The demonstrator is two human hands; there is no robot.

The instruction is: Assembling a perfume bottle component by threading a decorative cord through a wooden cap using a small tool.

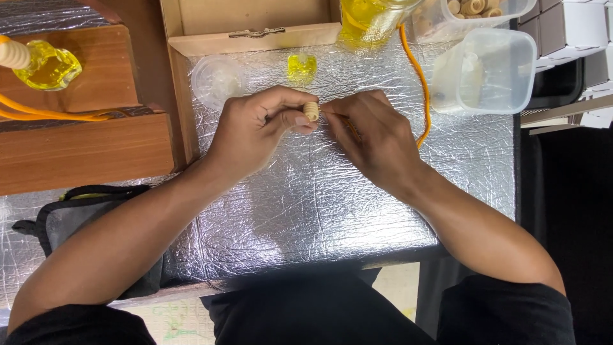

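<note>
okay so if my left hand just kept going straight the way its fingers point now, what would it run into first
Most likely the right hand. The left hand points rightward, pinching a small ribbed wooden cap, and the right hand's fingers already meet that cap from the opposite side. Height is hard to judge from above, but they look level.
</note>
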